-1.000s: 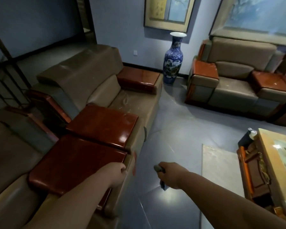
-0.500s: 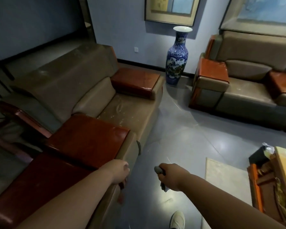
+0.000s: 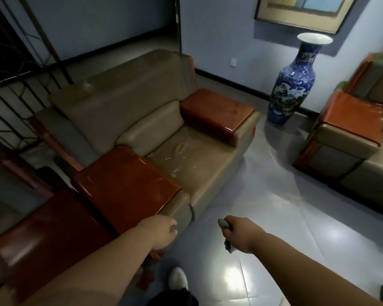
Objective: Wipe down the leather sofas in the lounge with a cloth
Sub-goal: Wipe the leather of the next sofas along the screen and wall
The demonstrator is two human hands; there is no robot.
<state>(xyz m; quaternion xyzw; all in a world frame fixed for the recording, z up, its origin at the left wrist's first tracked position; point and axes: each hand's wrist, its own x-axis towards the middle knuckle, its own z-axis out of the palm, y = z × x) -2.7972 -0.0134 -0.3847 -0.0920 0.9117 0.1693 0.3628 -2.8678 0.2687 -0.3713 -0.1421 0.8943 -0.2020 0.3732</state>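
A tan leather armchair (image 3: pixel 197 160) with glossy red-brown wooden armrest tops stands ahead of me on the left; pale flecks dot its seat. My right hand (image 3: pixel 239 233) grips a bunched grey cloth (image 3: pixel 222 224), whose ends stick out above and below the fist, held over the floor in front of the chair. My left hand (image 3: pixel 161 233) hangs with curled fingers beside the front corner of the near armrest (image 3: pixel 126 184), holding nothing that I can see. A second leather sofa (image 3: pixel 341 151) stands at the right.
A tall blue-and-white floor vase (image 3: pixel 291 85) stands by the wall between the two sofas. Another wooden-topped sofa arm (image 3: pixel 42 235) lies at my lower left. Black railings (image 3: pixel 20 89) run behind the armchair. Shiny grey floor tiles (image 3: pixel 263 195) stretch between the seats; my white shoe (image 3: pixel 178 281) shows below.
I have stepped forward toward the armchair, so it looms larger and the coffee table has left view. Both hands keep their pose, the right one still gripping the cloth.
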